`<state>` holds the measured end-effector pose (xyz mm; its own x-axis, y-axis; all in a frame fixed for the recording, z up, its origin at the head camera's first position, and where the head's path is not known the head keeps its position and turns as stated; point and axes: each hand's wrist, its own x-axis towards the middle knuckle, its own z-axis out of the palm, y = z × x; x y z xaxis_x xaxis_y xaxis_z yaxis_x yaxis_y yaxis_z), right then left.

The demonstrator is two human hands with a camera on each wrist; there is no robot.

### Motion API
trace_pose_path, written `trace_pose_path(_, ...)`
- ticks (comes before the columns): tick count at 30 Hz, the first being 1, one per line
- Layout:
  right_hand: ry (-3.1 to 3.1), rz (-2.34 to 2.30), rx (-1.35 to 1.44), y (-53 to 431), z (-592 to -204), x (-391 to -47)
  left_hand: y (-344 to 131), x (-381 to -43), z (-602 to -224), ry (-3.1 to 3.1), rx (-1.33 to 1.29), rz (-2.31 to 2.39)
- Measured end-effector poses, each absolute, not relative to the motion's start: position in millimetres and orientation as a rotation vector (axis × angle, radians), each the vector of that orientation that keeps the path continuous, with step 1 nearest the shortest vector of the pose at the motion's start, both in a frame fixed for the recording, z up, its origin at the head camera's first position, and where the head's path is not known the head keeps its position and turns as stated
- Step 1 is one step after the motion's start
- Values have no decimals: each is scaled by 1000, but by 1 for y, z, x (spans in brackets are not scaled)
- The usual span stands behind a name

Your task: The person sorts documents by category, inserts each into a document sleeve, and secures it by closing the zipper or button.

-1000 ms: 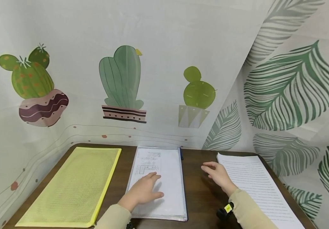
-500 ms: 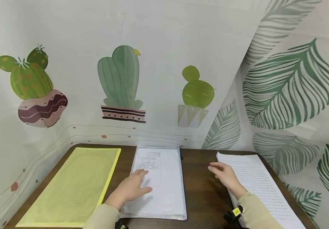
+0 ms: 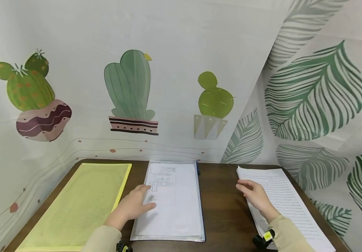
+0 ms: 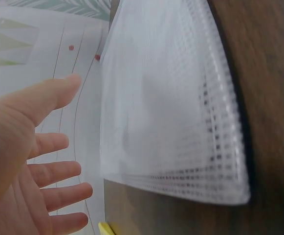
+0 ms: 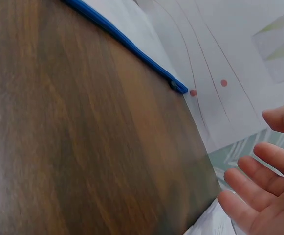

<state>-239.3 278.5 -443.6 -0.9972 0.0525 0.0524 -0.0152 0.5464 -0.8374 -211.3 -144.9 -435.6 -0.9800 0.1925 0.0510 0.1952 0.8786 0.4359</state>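
In the head view my left hand (image 3: 132, 204) hovers over the left edge of a clear zippered document pouch (image 3: 185, 210), fingers extended and holding nothing. A printed sheet with a diagram shows inside the pouch, and a blue zipper (image 5: 132, 46) runs along its right side. The left wrist view shows the left hand's fingers (image 4: 58, 198) spread beside the pouch's mesh edge (image 4: 215, 127). My right hand (image 3: 257, 197) is over the left edge of a stack of printed paper (image 3: 289, 203). Its fingers (image 5: 249, 188) are relaxed with nothing between them in the right wrist view.
A yellow mesh pouch (image 3: 70, 206) lies at the left of the dark wooden table (image 3: 220, 206). Behind the table hangs a white cloth (image 3: 174, 105) printed with cacti and leaves.
My left hand has moved left across the pouch toward its left edge. My right hand has shifted right, from the bare wood to the paper stack's edge. Pouches and stack stay put.
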Motion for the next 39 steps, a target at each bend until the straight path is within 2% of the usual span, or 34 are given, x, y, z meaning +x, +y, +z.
trace_pose_path(18,-2718,1208,-84,307,-449,-228,-176,-209,-436,-3018,-207,-711)
trace_pose_path(39,-2875,1010,-172,345,-444,-212,-202,-210,-438,-3122,43,-561)
